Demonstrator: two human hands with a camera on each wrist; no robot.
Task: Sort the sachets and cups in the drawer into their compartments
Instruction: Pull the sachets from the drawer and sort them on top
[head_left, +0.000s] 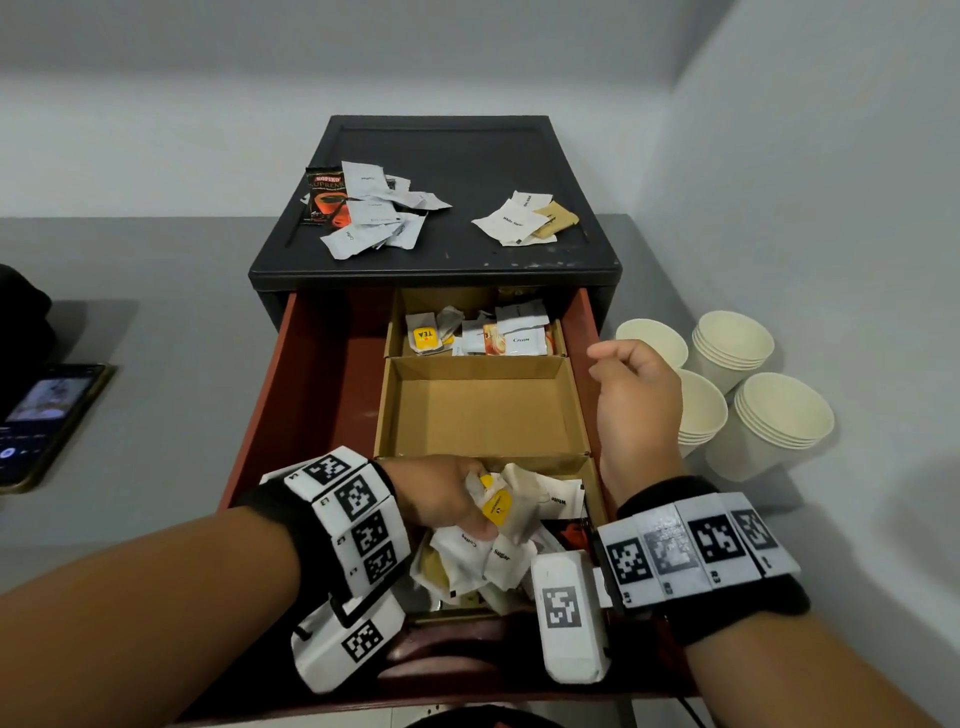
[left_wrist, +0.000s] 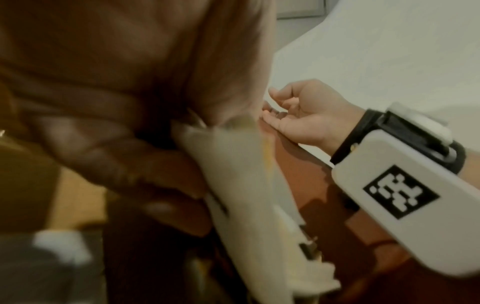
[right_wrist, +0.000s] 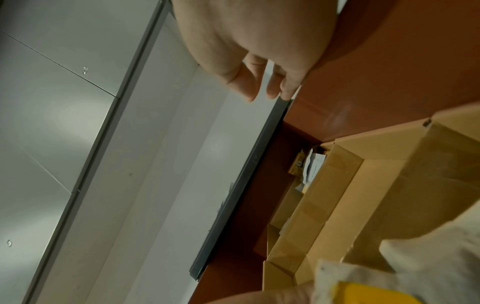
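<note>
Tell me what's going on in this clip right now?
A person is sorting the red-lined open drawer of a black cabinet. The left hand grips a bunch of white tea-bag sachets with yellow tags over the near cardboard compartment, which is heaped with mixed sachets. The right hand hovers, holding nothing, at the drawer's right edge. The middle cardboard compartment holds nothing; stacked white paper cups stand outside the drawer.

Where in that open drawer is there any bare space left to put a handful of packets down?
The middle cardboard compartment is bare, between the far compartment with tea and cream packets and the near one, heaped with sachets where the left hand grips a bunch. The red drawer floor left of the boxes is bare too. The cabinet top carries two piles, with a gap between.
</note>
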